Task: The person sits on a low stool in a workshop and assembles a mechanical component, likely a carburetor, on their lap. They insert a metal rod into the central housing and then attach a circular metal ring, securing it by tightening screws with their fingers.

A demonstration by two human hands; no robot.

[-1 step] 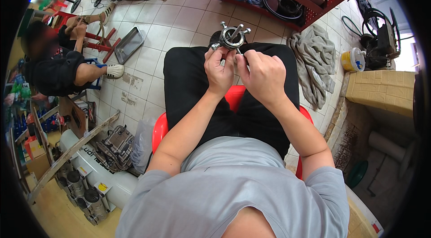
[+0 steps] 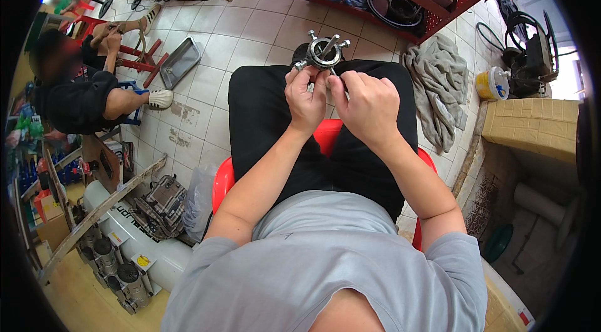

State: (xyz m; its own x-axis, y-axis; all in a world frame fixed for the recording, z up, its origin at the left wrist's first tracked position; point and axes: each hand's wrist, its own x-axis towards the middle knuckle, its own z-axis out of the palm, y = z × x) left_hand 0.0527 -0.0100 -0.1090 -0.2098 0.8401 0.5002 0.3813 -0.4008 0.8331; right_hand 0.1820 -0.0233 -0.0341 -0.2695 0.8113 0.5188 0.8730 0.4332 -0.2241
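Above my knees is a ring-shaped metal tool (image 2: 312, 55) with bolts sticking out around its rim. A thick metal rod (image 2: 328, 47) stands slanted inside the ring. My left hand (image 2: 305, 101) is closed around the lower left side of the tool, its thumb and fingers near a bolt there. At the ring's lower right, my right hand (image 2: 370, 103) pinches a thin bolt (image 2: 333, 71) between thumb and curled fingers. The fingers hide part of the bolt and of the ring's lower edge.
At the left a person (image 2: 81, 88) sits low beside a metal tray (image 2: 180, 62) on the tiled floor. A red tool cart (image 2: 451, 3) stands ahead. A grey cloth (image 2: 438, 91) and a bucket (image 2: 492, 83) lie to the right; an air compressor (image 2: 134, 232) sits at the lower left.
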